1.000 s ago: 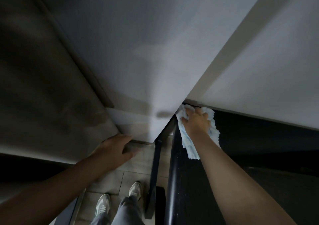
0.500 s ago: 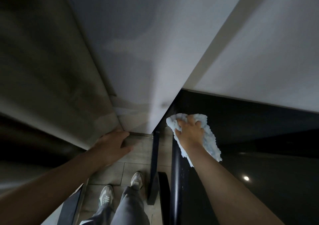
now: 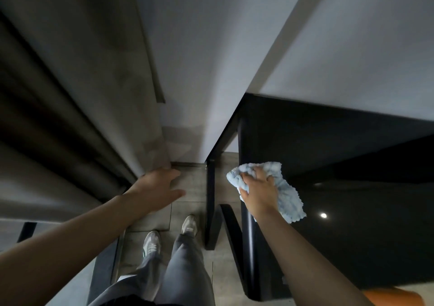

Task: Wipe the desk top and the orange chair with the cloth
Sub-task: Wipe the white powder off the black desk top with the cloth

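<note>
A glossy black desk top [image 3: 340, 188] fills the right side of the head view. On its left edge lies a light blue fluffy cloth [image 3: 286, 195], which my right hand [image 3: 258, 190] grips with its fingers curled over the bunched fabric. My left hand [image 3: 159, 188] is spread, its fingers touching the bottom edge of a grey curtain [image 3: 82, 94]. A sliver of the orange chair [image 3: 394, 296] shows at the bottom right corner, mostly cut off by the frame.
A white wall [image 3: 199, 59] meets the desk's far edge. Black desk legs [image 3: 210, 200] stand on the tiled floor [image 3: 187, 188] beside my feet [image 3: 187, 223]. The curtain hangs close on the left.
My right hand has drawn the cloth toward me along the desk's left edge, away from the wall. My left hand stays at the curtain's lower edge.
</note>
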### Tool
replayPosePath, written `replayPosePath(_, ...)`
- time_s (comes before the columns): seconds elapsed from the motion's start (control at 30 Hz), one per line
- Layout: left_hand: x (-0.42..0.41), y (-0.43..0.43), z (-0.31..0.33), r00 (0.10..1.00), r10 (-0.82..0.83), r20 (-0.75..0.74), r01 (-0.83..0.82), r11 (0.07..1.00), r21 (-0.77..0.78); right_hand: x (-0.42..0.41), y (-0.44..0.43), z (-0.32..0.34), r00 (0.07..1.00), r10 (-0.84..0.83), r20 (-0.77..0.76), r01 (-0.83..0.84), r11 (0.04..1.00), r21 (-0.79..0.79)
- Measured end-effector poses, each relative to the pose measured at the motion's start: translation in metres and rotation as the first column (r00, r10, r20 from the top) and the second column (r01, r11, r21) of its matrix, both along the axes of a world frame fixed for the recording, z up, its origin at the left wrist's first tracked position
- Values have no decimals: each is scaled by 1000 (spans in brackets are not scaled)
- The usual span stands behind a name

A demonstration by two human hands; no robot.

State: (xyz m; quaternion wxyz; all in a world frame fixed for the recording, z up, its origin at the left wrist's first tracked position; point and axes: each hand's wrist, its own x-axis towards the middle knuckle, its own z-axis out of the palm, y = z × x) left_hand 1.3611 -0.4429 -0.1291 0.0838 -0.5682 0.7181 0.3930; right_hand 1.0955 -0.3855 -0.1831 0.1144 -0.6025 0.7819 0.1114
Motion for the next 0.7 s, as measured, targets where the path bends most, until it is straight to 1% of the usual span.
replayPosePath(0.07, 6, 11, -2, 999, -24, 24, 26, 998, -65, 6, 14, 0, 1000, 3, -10, -3, 1000, 2)
replayPosePath(0.13, 11, 22, -3, 999, -18, 28, 20, 996, -84, 11, 26, 0, 999, 22, -25, -22, 1000, 6)
replayPosePath(0.4, 7, 65, -5, 999, 23, 26, -20, 995, -103, 19, 85, -4, 998, 57, 36, -56, 998, -33)
replayPosePath(0.57, -2, 111, -7, 998, 56, 38, -53, 995, -79, 18, 128, -3, 993, 103, 65, -102, 995, -9)
replayPosePath(0.7, -8, 153, -10, 996, 71, 44, -67, 995, -79, 18, 164, -6, 986, 140, 89, -136, 990, -44)
